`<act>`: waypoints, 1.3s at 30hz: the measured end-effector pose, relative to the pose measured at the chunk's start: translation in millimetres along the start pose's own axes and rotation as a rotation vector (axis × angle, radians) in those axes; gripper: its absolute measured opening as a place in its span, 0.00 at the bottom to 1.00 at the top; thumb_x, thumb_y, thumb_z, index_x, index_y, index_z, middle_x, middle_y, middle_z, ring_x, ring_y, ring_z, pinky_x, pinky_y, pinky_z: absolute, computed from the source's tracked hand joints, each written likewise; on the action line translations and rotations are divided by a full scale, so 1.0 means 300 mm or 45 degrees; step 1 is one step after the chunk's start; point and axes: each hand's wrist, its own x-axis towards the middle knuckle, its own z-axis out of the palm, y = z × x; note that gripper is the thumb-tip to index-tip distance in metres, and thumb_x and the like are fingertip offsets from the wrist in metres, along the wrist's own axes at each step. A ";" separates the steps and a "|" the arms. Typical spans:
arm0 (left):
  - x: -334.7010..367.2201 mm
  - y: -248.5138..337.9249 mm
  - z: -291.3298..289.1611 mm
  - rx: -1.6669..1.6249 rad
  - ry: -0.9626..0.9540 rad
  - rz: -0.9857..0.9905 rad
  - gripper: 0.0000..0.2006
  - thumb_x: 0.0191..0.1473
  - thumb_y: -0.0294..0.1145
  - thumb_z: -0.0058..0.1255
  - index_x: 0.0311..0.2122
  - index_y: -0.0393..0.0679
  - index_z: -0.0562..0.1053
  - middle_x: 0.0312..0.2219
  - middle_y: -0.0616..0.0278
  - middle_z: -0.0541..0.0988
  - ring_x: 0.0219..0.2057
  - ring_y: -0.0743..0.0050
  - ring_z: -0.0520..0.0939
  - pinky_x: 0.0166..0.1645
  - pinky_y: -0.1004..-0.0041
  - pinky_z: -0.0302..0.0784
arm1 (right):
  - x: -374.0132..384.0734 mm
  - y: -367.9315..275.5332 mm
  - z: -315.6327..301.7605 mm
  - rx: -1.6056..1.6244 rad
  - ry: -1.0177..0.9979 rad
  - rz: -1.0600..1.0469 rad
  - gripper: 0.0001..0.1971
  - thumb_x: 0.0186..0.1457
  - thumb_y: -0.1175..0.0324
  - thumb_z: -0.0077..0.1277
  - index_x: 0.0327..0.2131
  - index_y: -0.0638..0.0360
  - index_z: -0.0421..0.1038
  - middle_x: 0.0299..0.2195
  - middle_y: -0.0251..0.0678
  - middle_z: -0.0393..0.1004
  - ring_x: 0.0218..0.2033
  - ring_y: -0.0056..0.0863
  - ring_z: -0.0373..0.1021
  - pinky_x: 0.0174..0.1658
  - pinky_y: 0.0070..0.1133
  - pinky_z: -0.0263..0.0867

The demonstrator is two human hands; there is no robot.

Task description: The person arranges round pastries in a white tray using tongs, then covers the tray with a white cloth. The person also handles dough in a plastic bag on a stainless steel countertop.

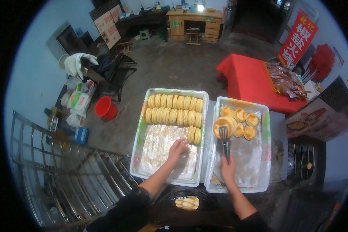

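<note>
The right hand (228,169) is closed round the handles of a pair of dark metal tongs (224,142), whose long axis runs straight away from the person toward the far end of the right white plastic tray (265,154); the tong tips pinch the large round golden flatbread (225,124) lying just beyond the grip, so this bread is the right hand's, well apart from the left; about five smaller round golden pastries (243,121) cluster touching it on the far right. The left hand (178,149) rests fingers down and loosely spread, gripping nothing, on the foil-like liner of the left white plastic tray (137,154); just right and far of it stand the upright golden cakes (175,109) in two full rows, with two more starting a third row nearest the fingers; the exact count per row is hard to tell, roughly ten. There are two trays, side by side and touching.
</note>
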 end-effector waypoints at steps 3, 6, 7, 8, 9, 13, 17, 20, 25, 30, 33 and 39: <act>0.027 0.086 0.041 -0.552 -0.222 -0.140 0.30 0.70 0.54 0.40 0.71 0.55 0.56 0.66 0.57 0.65 0.65 0.59 0.68 0.65 0.59 0.67 | -0.145 -0.222 0.034 -0.238 -0.122 -0.056 0.20 0.62 0.53 0.58 0.39 0.64 0.72 0.25 0.47 0.76 0.28 0.48 0.74 0.35 0.39 0.68; 0.079 0.088 0.005 -0.833 -0.161 -0.215 0.30 0.69 0.55 0.37 0.71 0.53 0.57 0.67 0.56 0.65 0.65 0.51 0.68 0.68 0.52 0.62 | -0.198 -0.365 0.141 -0.521 -0.376 -0.003 0.24 0.60 0.49 0.59 0.41 0.65 0.71 0.28 0.54 0.78 0.32 0.55 0.76 0.35 0.44 0.69; 0.102 0.068 -0.021 -0.905 -0.119 -0.246 0.30 0.69 0.55 0.37 0.70 0.52 0.59 0.66 0.56 0.66 0.65 0.49 0.68 0.68 0.50 0.61 | -0.218 -0.389 0.176 -0.607 -0.463 -0.005 0.26 0.59 0.47 0.60 0.41 0.65 0.71 0.29 0.57 0.78 0.33 0.57 0.77 0.36 0.45 0.70; 0.126 0.047 -0.057 -0.941 -0.131 -0.278 0.29 0.69 0.54 0.37 0.69 0.51 0.61 0.65 0.55 0.68 0.64 0.48 0.69 0.67 0.47 0.62 | -0.232 -0.407 0.210 -0.657 -0.490 0.006 0.27 0.59 0.46 0.59 0.42 0.66 0.70 0.29 0.57 0.78 0.33 0.57 0.77 0.36 0.46 0.70; 0.151 0.027 -0.106 -0.976 -0.146 -0.307 0.28 0.69 0.54 0.37 0.68 0.51 0.63 0.64 0.54 0.69 0.64 0.47 0.70 0.66 0.45 0.63 | -0.235 -0.419 0.244 -0.687 -0.498 -0.020 0.28 0.59 0.45 0.59 0.42 0.66 0.70 0.29 0.58 0.79 0.33 0.58 0.77 0.36 0.46 0.71; 0.261 -0.030 -0.232 -1.053 -0.253 -0.545 0.26 0.69 0.53 0.38 0.63 0.49 0.69 0.60 0.52 0.73 0.62 0.47 0.72 0.63 0.40 0.67 | -0.222 -0.443 0.247 -0.779 -0.616 0.050 0.31 0.60 0.40 0.55 0.42 0.66 0.71 0.31 0.57 0.80 0.35 0.59 0.77 0.39 0.46 0.72; 0.330 -0.007 -0.225 -1.055 -0.454 -0.727 0.24 0.69 0.48 0.40 0.63 0.47 0.69 0.60 0.50 0.73 0.61 0.47 0.73 0.64 0.43 0.70 | -0.205 -0.453 0.136 -0.803 -0.612 0.061 0.33 0.58 0.38 0.56 0.45 0.64 0.72 0.33 0.54 0.81 0.36 0.55 0.78 0.41 0.43 0.73; 0.354 0.033 -0.172 -0.994 -0.355 -0.853 0.23 0.69 0.47 0.42 0.61 0.42 0.70 0.58 0.48 0.74 0.60 0.48 0.74 0.64 0.49 0.73 | -0.183 -0.385 0.008 -0.604 -0.516 0.098 0.34 0.58 0.38 0.56 0.49 0.63 0.72 0.31 0.48 0.81 0.33 0.46 0.79 0.40 0.39 0.73; 0.358 0.058 -0.123 -0.921 -0.032 -1.007 0.25 0.67 0.50 0.47 0.57 0.39 0.72 0.54 0.43 0.76 0.55 0.49 0.80 0.59 0.54 0.81 | -0.062 -0.107 -0.170 0.081 -0.392 0.636 0.29 0.65 0.39 0.48 0.45 0.60 0.73 0.22 0.30 0.71 0.19 0.25 0.66 0.24 0.26 0.63; 0.387 0.052 -0.090 -0.605 0.096 -0.992 0.33 0.64 0.61 0.45 0.48 0.33 0.77 0.39 0.44 0.84 0.39 0.52 0.88 0.43 0.62 0.89 | -0.015 0.144 -0.191 0.802 -0.237 1.079 0.28 0.68 0.36 0.41 0.43 0.54 0.71 0.18 0.22 0.59 0.13 0.15 0.53 0.18 0.16 0.49; 0.396 0.040 -0.081 -0.408 0.169 -0.985 0.36 0.60 0.66 0.48 0.45 0.34 0.78 0.37 0.46 0.84 0.37 0.56 0.88 0.41 0.65 0.89 | 0.045 0.214 -0.144 0.883 -0.141 1.062 0.29 0.66 0.35 0.44 0.44 0.55 0.69 0.19 0.24 0.61 0.14 0.15 0.54 0.17 0.17 0.51; 0.358 -0.050 -0.163 -0.447 0.335 -0.996 0.47 0.55 0.80 0.37 0.45 0.34 0.76 0.39 0.46 0.83 0.39 0.53 0.87 0.42 0.62 0.88 | 0.213 0.277 -0.066 0.908 -0.153 1.094 0.26 0.66 0.38 0.47 0.42 0.54 0.69 0.20 0.25 0.62 0.13 0.16 0.54 0.16 0.17 0.50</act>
